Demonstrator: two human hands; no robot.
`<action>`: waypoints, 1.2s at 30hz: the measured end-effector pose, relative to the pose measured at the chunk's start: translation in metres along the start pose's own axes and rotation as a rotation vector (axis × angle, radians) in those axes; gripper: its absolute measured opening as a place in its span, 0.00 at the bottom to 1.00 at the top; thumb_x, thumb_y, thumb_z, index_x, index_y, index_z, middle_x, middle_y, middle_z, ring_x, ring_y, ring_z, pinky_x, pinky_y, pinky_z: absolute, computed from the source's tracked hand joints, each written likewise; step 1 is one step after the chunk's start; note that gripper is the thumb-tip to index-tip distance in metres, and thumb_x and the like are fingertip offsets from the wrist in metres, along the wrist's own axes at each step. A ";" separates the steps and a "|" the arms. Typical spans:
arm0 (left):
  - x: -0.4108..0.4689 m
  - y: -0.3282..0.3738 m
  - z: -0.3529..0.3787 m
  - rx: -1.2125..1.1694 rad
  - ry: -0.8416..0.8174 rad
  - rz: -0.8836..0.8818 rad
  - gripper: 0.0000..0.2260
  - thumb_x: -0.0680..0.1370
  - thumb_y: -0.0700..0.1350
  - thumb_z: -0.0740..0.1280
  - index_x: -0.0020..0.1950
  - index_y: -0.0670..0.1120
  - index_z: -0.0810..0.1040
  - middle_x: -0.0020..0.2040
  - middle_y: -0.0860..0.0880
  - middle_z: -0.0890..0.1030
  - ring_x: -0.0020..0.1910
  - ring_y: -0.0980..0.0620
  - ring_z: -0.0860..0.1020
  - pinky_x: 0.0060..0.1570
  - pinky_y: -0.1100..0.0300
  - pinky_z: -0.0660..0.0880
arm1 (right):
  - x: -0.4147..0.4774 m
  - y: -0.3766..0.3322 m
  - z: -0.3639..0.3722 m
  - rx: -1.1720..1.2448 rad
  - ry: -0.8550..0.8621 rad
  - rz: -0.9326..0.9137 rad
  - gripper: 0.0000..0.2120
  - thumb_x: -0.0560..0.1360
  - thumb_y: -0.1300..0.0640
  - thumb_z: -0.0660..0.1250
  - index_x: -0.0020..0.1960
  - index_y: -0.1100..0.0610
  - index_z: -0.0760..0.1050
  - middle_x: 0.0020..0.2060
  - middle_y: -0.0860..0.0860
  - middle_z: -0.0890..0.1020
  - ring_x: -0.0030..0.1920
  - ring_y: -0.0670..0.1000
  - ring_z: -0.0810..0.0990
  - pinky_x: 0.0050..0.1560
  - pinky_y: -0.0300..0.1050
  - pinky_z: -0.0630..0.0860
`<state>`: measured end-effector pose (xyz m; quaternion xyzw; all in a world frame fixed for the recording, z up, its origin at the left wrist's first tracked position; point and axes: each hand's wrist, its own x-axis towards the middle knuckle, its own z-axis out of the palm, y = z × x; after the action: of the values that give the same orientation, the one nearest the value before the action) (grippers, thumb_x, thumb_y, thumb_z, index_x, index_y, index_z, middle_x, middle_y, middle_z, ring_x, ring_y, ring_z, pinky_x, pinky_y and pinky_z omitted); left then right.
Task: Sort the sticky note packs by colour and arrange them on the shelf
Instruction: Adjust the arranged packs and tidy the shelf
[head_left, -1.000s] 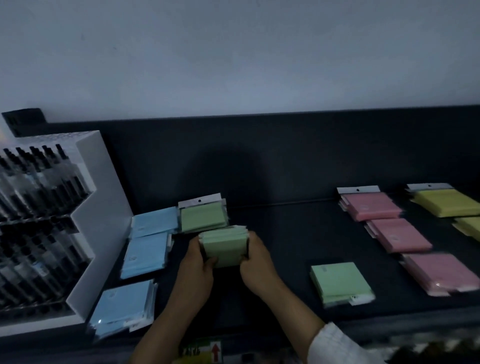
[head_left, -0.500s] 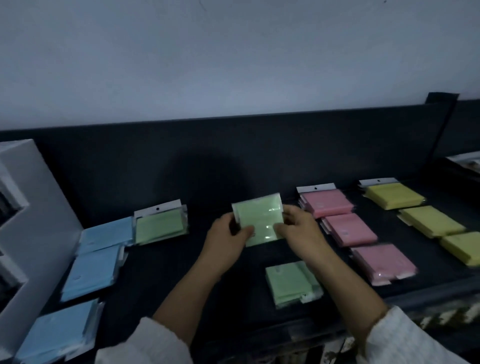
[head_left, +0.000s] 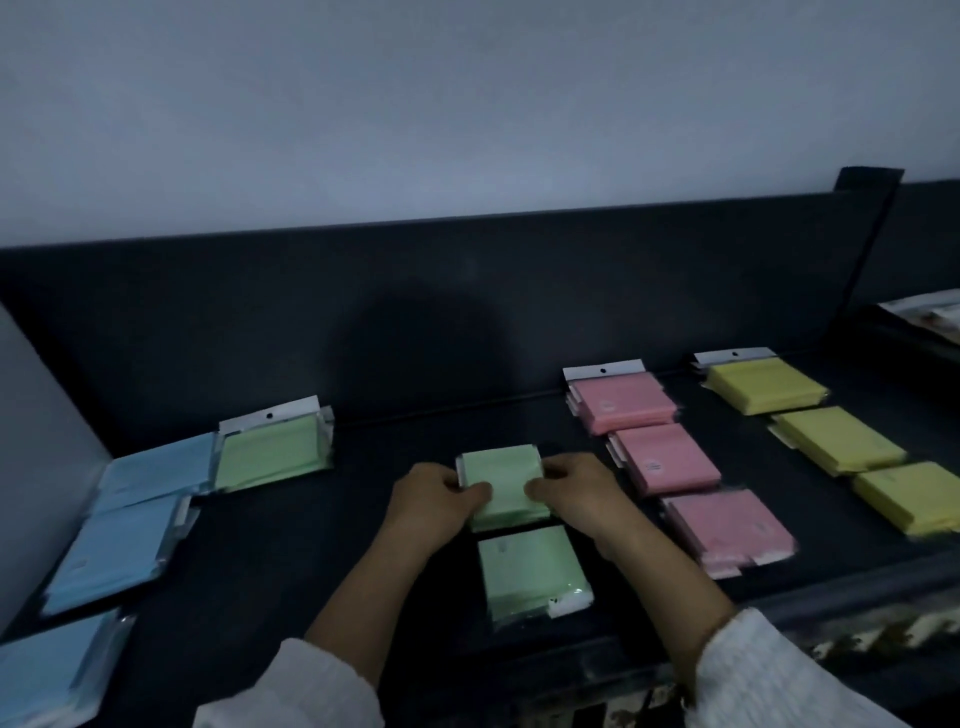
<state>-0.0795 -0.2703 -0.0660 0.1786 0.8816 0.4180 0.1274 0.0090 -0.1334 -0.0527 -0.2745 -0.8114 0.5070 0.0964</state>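
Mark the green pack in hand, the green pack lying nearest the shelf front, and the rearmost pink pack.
held green pack (head_left: 501, 470): head view, uncovered upper part of its top face.
front green pack (head_left: 527, 574): head view, centre of its top face.
rear pink pack (head_left: 621, 402): head view, centre of its pink face.

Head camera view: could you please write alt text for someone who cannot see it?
The left hand and right hand grip a green sticky note pack by its sides, behind another green pack on a dark shelf. Blue packs and a third green pack lie to the left; pink packs and yellow packs to the right.
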 end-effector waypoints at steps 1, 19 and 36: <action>-0.001 0.001 0.000 0.047 0.005 0.001 0.12 0.72 0.51 0.70 0.45 0.42 0.82 0.42 0.46 0.83 0.43 0.50 0.81 0.40 0.60 0.74 | 0.000 0.000 0.000 -0.019 -0.012 -0.005 0.08 0.72 0.62 0.66 0.49 0.60 0.81 0.44 0.56 0.83 0.45 0.53 0.81 0.47 0.45 0.78; -0.015 -0.005 -0.009 0.066 0.022 -0.019 0.26 0.75 0.59 0.63 0.42 0.34 0.80 0.38 0.39 0.82 0.37 0.44 0.80 0.40 0.59 0.78 | 0.009 0.006 -0.001 0.029 -0.096 0.031 0.31 0.76 0.52 0.63 0.73 0.63 0.57 0.61 0.56 0.71 0.57 0.53 0.72 0.54 0.42 0.69; -0.005 -0.080 -0.133 0.174 0.509 0.013 0.20 0.77 0.42 0.64 0.69 0.40 0.69 0.65 0.41 0.74 0.64 0.44 0.72 0.62 0.60 0.66 | 0.009 -0.113 0.148 0.091 -0.215 -0.158 0.32 0.75 0.50 0.63 0.74 0.57 0.56 0.72 0.54 0.63 0.70 0.56 0.64 0.69 0.53 0.66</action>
<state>-0.1413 -0.4115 -0.0457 0.0836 0.9168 0.3727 -0.1167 -0.1019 -0.2809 -0.0238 -0.1491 -0.8122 0.5606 0.0608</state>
